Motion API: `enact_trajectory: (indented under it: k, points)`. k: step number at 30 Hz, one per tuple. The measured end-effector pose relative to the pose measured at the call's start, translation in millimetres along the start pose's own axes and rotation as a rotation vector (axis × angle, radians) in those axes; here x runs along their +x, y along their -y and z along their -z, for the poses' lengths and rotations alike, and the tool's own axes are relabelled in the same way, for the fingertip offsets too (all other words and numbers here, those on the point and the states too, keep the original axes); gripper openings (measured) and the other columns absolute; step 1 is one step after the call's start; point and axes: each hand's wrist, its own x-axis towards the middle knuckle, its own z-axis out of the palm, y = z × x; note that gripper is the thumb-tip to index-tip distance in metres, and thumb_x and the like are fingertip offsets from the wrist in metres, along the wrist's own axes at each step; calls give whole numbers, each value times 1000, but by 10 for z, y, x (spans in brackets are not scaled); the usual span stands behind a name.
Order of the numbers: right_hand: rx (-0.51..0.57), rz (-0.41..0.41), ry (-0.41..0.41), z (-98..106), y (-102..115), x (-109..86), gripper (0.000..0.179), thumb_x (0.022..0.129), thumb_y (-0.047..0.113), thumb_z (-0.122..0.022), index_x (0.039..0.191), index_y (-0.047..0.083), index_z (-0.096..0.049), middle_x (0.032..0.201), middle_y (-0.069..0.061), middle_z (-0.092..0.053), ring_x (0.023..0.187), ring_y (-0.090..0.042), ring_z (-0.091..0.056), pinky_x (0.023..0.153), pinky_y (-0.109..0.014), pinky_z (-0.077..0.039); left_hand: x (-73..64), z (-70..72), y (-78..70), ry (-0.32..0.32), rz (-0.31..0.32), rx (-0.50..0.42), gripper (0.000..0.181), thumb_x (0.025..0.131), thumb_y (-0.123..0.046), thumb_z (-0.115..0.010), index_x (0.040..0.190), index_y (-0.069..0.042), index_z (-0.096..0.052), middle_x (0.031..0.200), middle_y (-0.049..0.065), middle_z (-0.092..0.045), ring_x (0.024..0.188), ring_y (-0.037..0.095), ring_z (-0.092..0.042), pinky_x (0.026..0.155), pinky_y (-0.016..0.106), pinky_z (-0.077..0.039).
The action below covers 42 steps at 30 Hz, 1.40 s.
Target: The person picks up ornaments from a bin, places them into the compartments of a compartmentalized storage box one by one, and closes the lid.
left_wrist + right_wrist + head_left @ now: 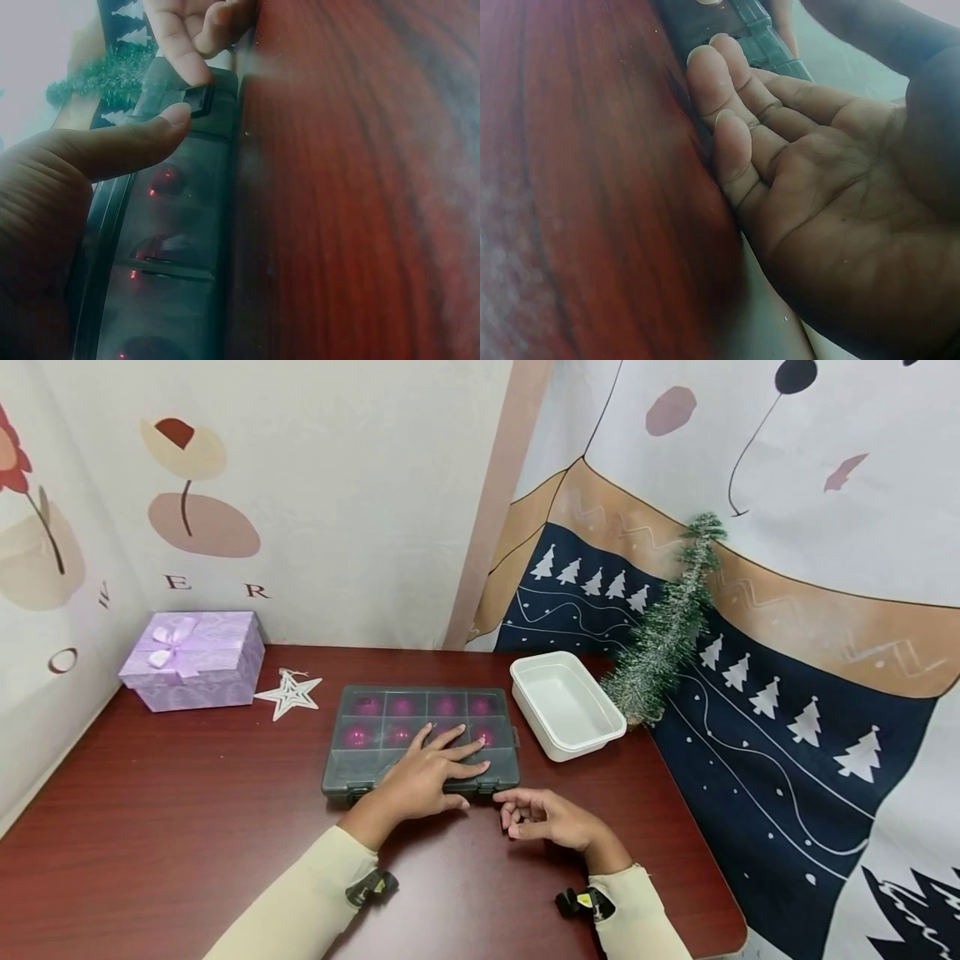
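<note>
A dark translucent compartment organiser box (420,742) lies closed near the front middle of the red-brown wooden table (187,793), with magenta ornament balls (402,705) showing through its lid. The left hand (429,774) lies flat on the right half of the lid, fingers straight and spread, and in the left wrist view its thumb (127,146) reaches to the black front latch (196,100). The right hand (545,817) rests on the table just beside the box's front right corner, holding nothing, fingers loosely curled with the tips close to that latch. To work the latches well, the flat hand should likely press down steadily so the box cannot slide, while a fingertip hooks under each tab in turn and lifts evenly; tilting the box could roll the balls. Readable writing is scant: loose letters "E", "R", "O" on the wall cloth (225,585). No brand shows on the box, the white plastic tub (567,704) or the lilac gift box (193,658).
</note>
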Motion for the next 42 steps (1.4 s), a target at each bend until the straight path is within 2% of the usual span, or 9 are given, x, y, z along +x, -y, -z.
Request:
enact_trajectory:
  k: [16,19,22,26,30,32,35,39,42]
  points:
    - [37,58,-11,24,-4,-35,47,103,5,-69,143,-16,-56,110,-41,-62,101,-4,-68,91,-19,-56,12,8,-10,-4,-2,-18,70,90,-45,-89,154,-34,-63,174,-6,-46,169,34,-28,133,76,-12]
    - [58,91,-25,25,-3,-28,49,103,3,-69,145,-17,-54,105,-32,-65,100,-4,-68,91,-19,-56,18,11,-8,-8,-4,-14,71,90,-46,-89,154,-34,-63,174,-5,-46,169,34,-28,133,76,-12]
    - [83,105,-58,10,-2,-25,48,103,1,-69,144,-18,-54,103,-13,-70,95,-4,-69,87,-19,-57,14,14,-10,-9,-4,-13,71,90,-46,-89,154,-34,-63,174,-5,-46,169,34,-28,133,76,-12]
    - [35,199,-267,-51,1,1,26,99,-3,-72,120,-17,-66,88,4,-64,78,-3,-63,71,-18,-54,8,7,-10,-9,-6,-14,71,90,-46,-89,154,-35,-63,174,-6,-46,169,35,-29,133,76,-13]
    - [-73,379,-584,-125,2,89,14,89,-12,-80,99,-12,-71,78,-11,-54,71,-13,-53,61,-24,-45,14,0,-8,-16,-6,-18,71,89,-47,-89,154,-35,-63,173,-6,-46,169,35,-30,133,76,-13]
    - [-133,433,-695,-153,-2,145,22,83,-14,-85,100,-9,-73,87,-19,-57,77,-19,-54,64,-29,-46,16,3,-9,-19,-5,-18,71,89,-48,-89,154,-35,-63,173,-6,-47,169,35,-30,133,77,-13]
    - [-221,450,-761,-185,-24,228,34,78,-13,-90,108,-4,-76,108,-24,-64,96,-22,-61,79,-28,-52,16,10,-11,-20,-2,-17,71,88,-48,-90,153,-35,-64,173,-5,-47,169,35,-30,133,77,-13]
    - [-325,440,-738,-222,-69,309,45,77,-7,-94,117,3,-77,136,-25,-63,130,-30,-56,111,-25,-45,8,10,-13,-15,2,-12,71,88,-48,-90,153,-34,-64,173,-5,-47,168,36,-31,133,77,-13]
    - [-363,418,-716,-243,-92,347,53,77,-3,-95,125,6,-76,152,-26,-56,145,-42,-48,123,-25,-34,5,-2,-11,-10,3,-11,71,88,-48,-89,153,-34,-63,173,-6,-47,168,36,-31,133,77,-13]
